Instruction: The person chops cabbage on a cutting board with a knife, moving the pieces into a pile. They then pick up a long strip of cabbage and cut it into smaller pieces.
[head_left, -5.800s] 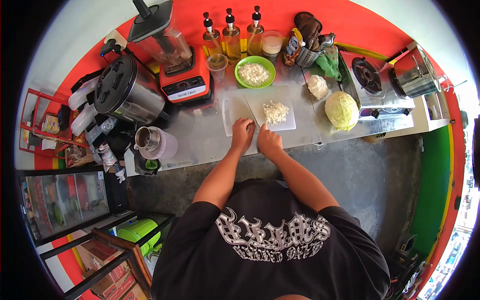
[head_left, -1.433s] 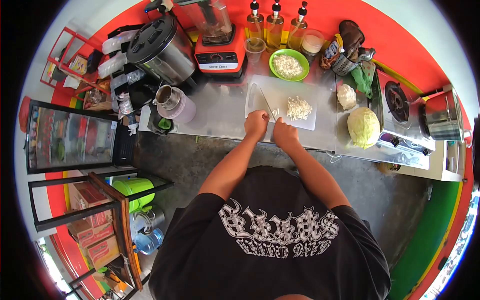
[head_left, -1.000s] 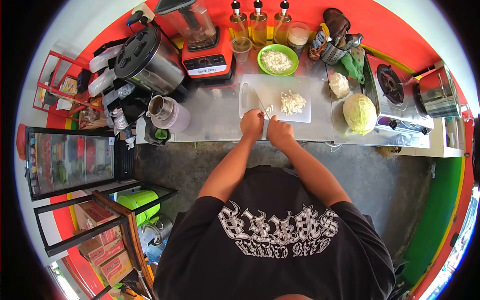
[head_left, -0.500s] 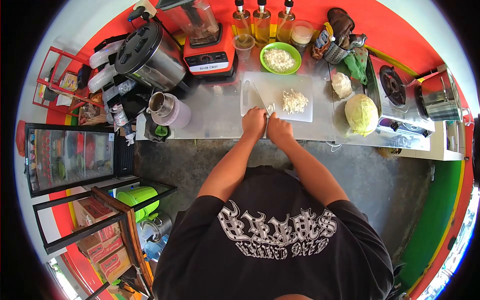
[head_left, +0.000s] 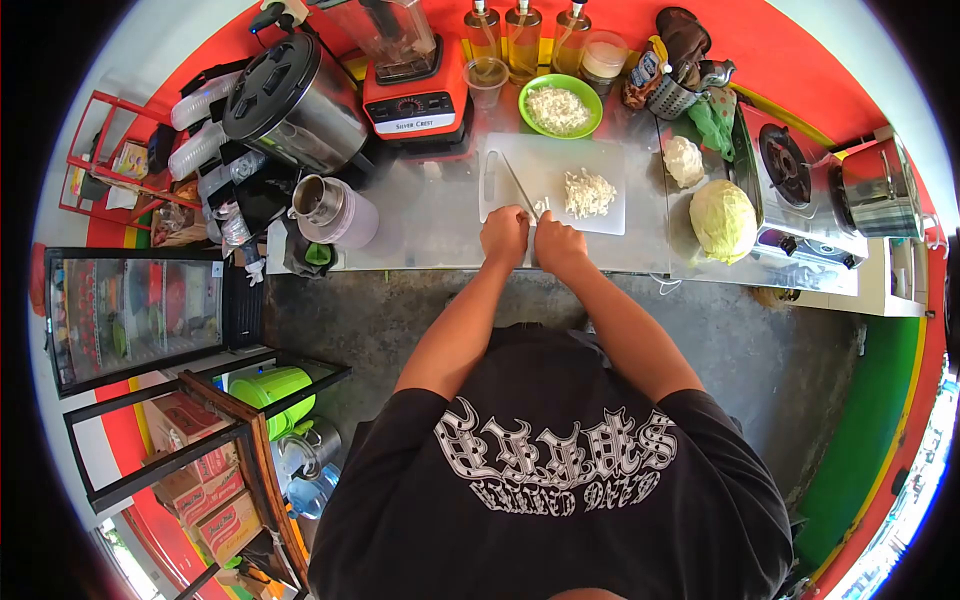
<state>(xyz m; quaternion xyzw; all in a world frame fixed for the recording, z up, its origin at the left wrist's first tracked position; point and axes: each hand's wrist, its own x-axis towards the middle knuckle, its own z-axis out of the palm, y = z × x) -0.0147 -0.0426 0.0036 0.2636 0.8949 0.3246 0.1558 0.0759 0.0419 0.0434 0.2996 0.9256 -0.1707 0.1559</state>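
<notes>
A white cutting board lies on the steel counter. My left hand is shut on a knife, whose blade points away across the board. My right hand rests right beside it at the board's near edge, fingers curled down over a small bit of cabbage; what it pins is mostly hidden. A pile of chopped cabbage lies on the board just beyond my right hand. A green bowl of chopped cabbage stands behind the board.
A whole cabbage and a smaller cabbage piece lie to the right, next to a gas stove with a steel pot. A red blender, big cooker, metal jug and bottles stand at left and back.
Both hands stay together at the board's near edge, with small chopping shifts of the knife. The view has swayed slightly; the cabbage pile and bowl have not moved.
</notes>
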